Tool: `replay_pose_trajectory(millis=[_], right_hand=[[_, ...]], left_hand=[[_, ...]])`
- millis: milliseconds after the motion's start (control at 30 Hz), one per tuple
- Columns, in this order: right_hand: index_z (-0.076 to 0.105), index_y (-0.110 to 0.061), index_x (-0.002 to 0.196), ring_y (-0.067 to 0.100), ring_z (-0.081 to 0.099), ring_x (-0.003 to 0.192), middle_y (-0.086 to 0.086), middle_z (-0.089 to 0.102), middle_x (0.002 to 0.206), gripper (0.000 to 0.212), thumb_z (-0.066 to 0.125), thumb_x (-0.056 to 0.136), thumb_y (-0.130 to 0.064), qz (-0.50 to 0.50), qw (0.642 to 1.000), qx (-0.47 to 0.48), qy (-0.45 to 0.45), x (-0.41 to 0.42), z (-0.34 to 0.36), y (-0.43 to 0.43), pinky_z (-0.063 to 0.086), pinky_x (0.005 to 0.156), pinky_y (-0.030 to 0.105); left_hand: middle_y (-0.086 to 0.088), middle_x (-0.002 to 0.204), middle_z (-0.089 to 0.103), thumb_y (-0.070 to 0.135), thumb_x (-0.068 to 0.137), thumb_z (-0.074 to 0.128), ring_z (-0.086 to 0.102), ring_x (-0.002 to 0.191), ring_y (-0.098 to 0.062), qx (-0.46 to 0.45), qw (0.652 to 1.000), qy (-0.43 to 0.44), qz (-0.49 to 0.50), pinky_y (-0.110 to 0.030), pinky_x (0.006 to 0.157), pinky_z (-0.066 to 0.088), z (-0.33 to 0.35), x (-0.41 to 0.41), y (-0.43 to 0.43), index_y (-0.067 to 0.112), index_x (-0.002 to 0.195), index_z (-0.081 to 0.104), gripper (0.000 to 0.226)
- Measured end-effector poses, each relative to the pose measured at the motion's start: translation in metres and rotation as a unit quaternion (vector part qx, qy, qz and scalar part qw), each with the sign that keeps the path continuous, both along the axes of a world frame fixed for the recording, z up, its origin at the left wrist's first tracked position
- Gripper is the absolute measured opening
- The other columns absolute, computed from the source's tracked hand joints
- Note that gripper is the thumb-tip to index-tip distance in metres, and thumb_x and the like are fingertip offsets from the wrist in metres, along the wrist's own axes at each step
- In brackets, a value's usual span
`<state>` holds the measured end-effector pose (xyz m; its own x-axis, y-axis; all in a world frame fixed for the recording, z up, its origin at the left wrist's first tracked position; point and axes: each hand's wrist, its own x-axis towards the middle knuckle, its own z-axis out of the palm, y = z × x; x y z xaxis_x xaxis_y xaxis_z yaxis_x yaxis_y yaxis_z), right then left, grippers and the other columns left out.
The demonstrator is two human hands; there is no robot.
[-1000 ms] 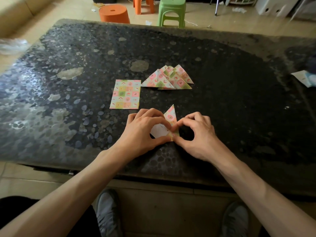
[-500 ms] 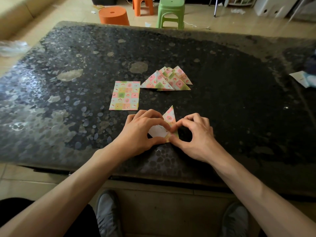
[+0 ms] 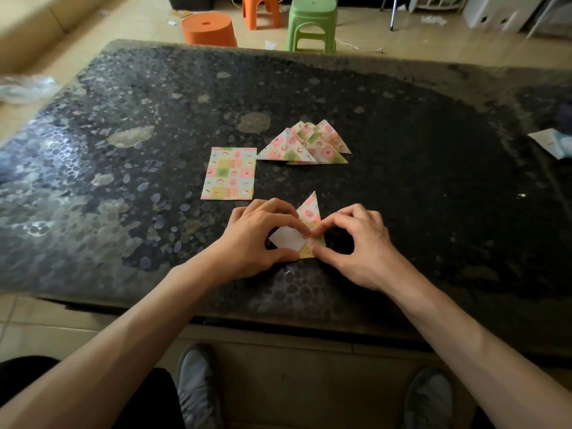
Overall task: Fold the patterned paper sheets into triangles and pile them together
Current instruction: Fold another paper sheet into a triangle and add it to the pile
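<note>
A patterned paper sheet, partly folded, lies near the front of the dark table; its pointed tip sticks up between my hands and its white underside shows. My left hand pinches the sheet's left part with curled fingers and thumb. My right hand pinches its right edge with thumb and forefinger. A flat unfolded patterned sheet lies just behind my left hand. A pile of folded patterned triangles sits behind the sheet, to the right.
A white paper scrap lies at the table's right edge. Beyond the far edge stand an orange tub stool, an orange stool and a green stool. My shoes show below the front edge.
Both hands have stayed on the sheet with only slight finger shifts along the fold. The flat sheet and the pile have not moved.
</note>
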<state>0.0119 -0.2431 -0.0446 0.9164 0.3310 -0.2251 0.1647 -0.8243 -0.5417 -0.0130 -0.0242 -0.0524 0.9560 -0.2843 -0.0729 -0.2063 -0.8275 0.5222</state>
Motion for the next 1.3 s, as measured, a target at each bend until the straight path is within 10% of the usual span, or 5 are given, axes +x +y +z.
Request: replay_pose_trajectory(millis=[667,900,1100,1300], right_hand=[[0.069,-0.044,0.117,0.006,0.029,0.136,-0.019,0.044,0.130,0.032,0.079,0.089,-0.033,0.023,0.998,0.043,0.041,0.005,0.006,-0.010,0.028,0.107,0.028],[0.070,-0.044,0.110,-0.001,0.038,0.125,-0.027,0.051,0.118,0.022,0.074,0.089,-0.048,0.028,0.996,0.080,-0.002,0.005,0.000,-0.014,0.039,0.100,0.029],[0.072,-0.039,0.111,-0.002,0.037,0.120,-0.022,0.050,0.115,0.026,0.073,0.088,-0.053,0.047,0.994,0.039,-0.087,-0.002,-0.007,-0.011,0.030,0.086,0.009],[0.072,-0.038,0.110,0.001,0.039,0.119,-0.019,0.052,0.113,0.029,0.072,0.088,-0.056,0.043,0.990,0.054,-0.123,-0.006,-0.012,-0.009,0.035,0.092,0.017]], left_hand=[[0.028,0.138,0.047,0.018,0.089,0.076,0.039,0.136,-0.004,-0.030,0.997,0.040,-0.056,-0.050,0.117,0.030,0.003,0.006,0.018,0.050,0.126,0.064,0.050],[0.020,0.135,0.057,-0.011,0.089,0.054,0.048,0.130,0.005,-0.093,0.995,0.019,-0.044,-0.016,0.106,0.041,0.007,0.009,0.022,0.037,0.129,0.067,0.063],[0.017,0.115,0.063,0.024,0.090,0.076,0.065,0.088,-0.001,-0.102,0.993,-0.037,0.039,-0.022,0.077,0.054,0.001,0.010,0.020,0.039,0.124,0.067,0.038],[0.020,0.090,0.070,0.035,0.089,0.077,0.065,0.078,0.001,-0.062,0.994,-0.038,0.081,-0.027,0.072,0.058,0.004,0.005,0.013,0.041,0.123,0.063,0.037]])
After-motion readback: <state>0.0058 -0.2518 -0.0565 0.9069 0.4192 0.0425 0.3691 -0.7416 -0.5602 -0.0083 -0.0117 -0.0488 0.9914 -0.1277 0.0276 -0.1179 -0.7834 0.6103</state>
